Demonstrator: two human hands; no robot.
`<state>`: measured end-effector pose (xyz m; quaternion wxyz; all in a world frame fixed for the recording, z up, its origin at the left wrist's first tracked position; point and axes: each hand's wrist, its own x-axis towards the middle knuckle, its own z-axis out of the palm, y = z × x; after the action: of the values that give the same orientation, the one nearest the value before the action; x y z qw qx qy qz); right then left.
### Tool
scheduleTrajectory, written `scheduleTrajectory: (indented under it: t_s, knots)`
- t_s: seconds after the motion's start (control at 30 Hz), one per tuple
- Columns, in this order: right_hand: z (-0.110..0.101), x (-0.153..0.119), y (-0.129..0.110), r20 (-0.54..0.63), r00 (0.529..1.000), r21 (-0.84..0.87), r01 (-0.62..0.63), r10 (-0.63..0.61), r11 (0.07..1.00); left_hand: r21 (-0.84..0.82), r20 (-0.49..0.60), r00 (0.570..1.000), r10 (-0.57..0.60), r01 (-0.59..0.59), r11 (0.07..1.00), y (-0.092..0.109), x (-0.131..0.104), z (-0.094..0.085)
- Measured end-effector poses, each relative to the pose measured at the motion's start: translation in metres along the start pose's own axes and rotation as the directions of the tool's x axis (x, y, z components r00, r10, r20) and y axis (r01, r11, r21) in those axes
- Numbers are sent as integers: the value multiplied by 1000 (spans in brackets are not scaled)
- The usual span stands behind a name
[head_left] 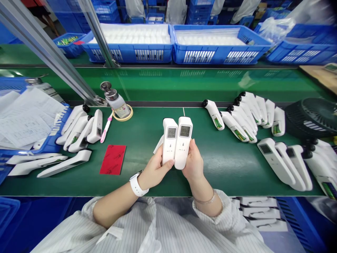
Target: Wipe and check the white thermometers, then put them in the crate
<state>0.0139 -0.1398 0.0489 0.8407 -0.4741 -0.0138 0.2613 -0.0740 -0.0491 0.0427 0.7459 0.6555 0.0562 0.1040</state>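
Observation:
Two white infrared thermometers are held side by side over the green bench, screens facing up. My left hand (155, 167) is closed around the left thermometer (170, 140), its thumb across the lower end. My right hand (194, 161) grips the right thermometer (183, 144) along its edge. Both grey screens show digits too small to read. A white flap, perhaps a battery cover, sticks out at the left thermometer's side. On the bench left of my hands lies a red square pad (113, 160).
More thermometers (247, 112) with exposed batteries lie at right, beside a black fan (312, 116). Others (81, 130) lie at left. A pump bottle (117, 102) stands in a tape roll (129, 114), near a pink-and-white stick (106, 129). Blue crates (155, 52) line the back.

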Motion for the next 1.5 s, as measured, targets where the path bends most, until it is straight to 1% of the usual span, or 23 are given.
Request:
scheduleTrajectory:
  t_s: [0.1,0.17,0.27,0.37,0.43,0.5,0.57,0.63,0.73,0.8,0.9,1.0,1.07,1.2,1.3,1.37,1.4,1.43,1.47,1.5]
  knots:
    - [-1,-2,1,22,994,-96,106,-104,990,119,-11,999,44,-42,992,3,-1,1]
    - [-1,-3,0,48,989,-135,144,-139,980,212,-9,998,55,-52,976,4,-2,1]
    - [1,-5,-3,91,991,-118,108,-97,987,305,-10,998,70,-64,950,1,-6,1]
    - [3,-5,-6,153,988,-101,30,-14,994,335,-35,994,102,-85,939,-4,-8,0]
    - [3,-4,-8,191,981,-102,-9,28,995,327,-48,995,86,-65,943,-6,-8,-1]
    - [3,-4,-9,198,979,-98,-19,38,995,265,-44,999,30,-18,964,-7,-7,-1]
    - [2,-3,-9,181,983,-92,-5,22,996,153,-18,999,-41,43,987,-7,-5,0]
    - [0,-2,-8,171,985,-86,2,12,996,22,11,996,-84,84,996,-7,-3,0]
    - [-1,-2,-8,174,985,-73,1,12,997,-138,30,996,-84,88,987,-5,1,0]
    - [-1,-2,-8,170,985,-74,-5,18,997,-189,51,995,-81,89,978,-3,3,-1]
    - [1,-4,-9,173,984,-100,-34,51,994,-144,73,994,-79,89,986,0,4,-3]
    - [3,-5,-8,205,977,-122,-38,63,992,-31,40,999,-23,24,999,3,4,-3]
    - [3,-4,-6,221,975,-128,-6,35,992,9,24,1000,9,-9,1000,4,3,0]
    - [4,-4,0,244,969,-192,69,-20,979,-7,12,1000,-5,5,1000,6,2,6]
    - [1,-3,2,275,960,-270,127,-49,954,50,-51,998,26,-24,998,6,2,5]
    - [-4,3,1,279,956,-376,196,-92,906,117,-109,994,27,-14,993,6,3,1]
    - [-9,7,0,276,952,-462,254,-135,850,144,-137,990,20,0,990,6,3,-2]
    - [-14,13,-2,281,941,-568,322,-190,758,157,-161,987,11,15,987,6,3,-4]
    - [-19,20,-3,304,922,-674,387,-242,629,156,-178,984,-3,31,987,6,2,-6]
    - [-25,26,-4,346,897,-760,440,-275,478,147,-190,982,-19,48,988,6,2,-8]
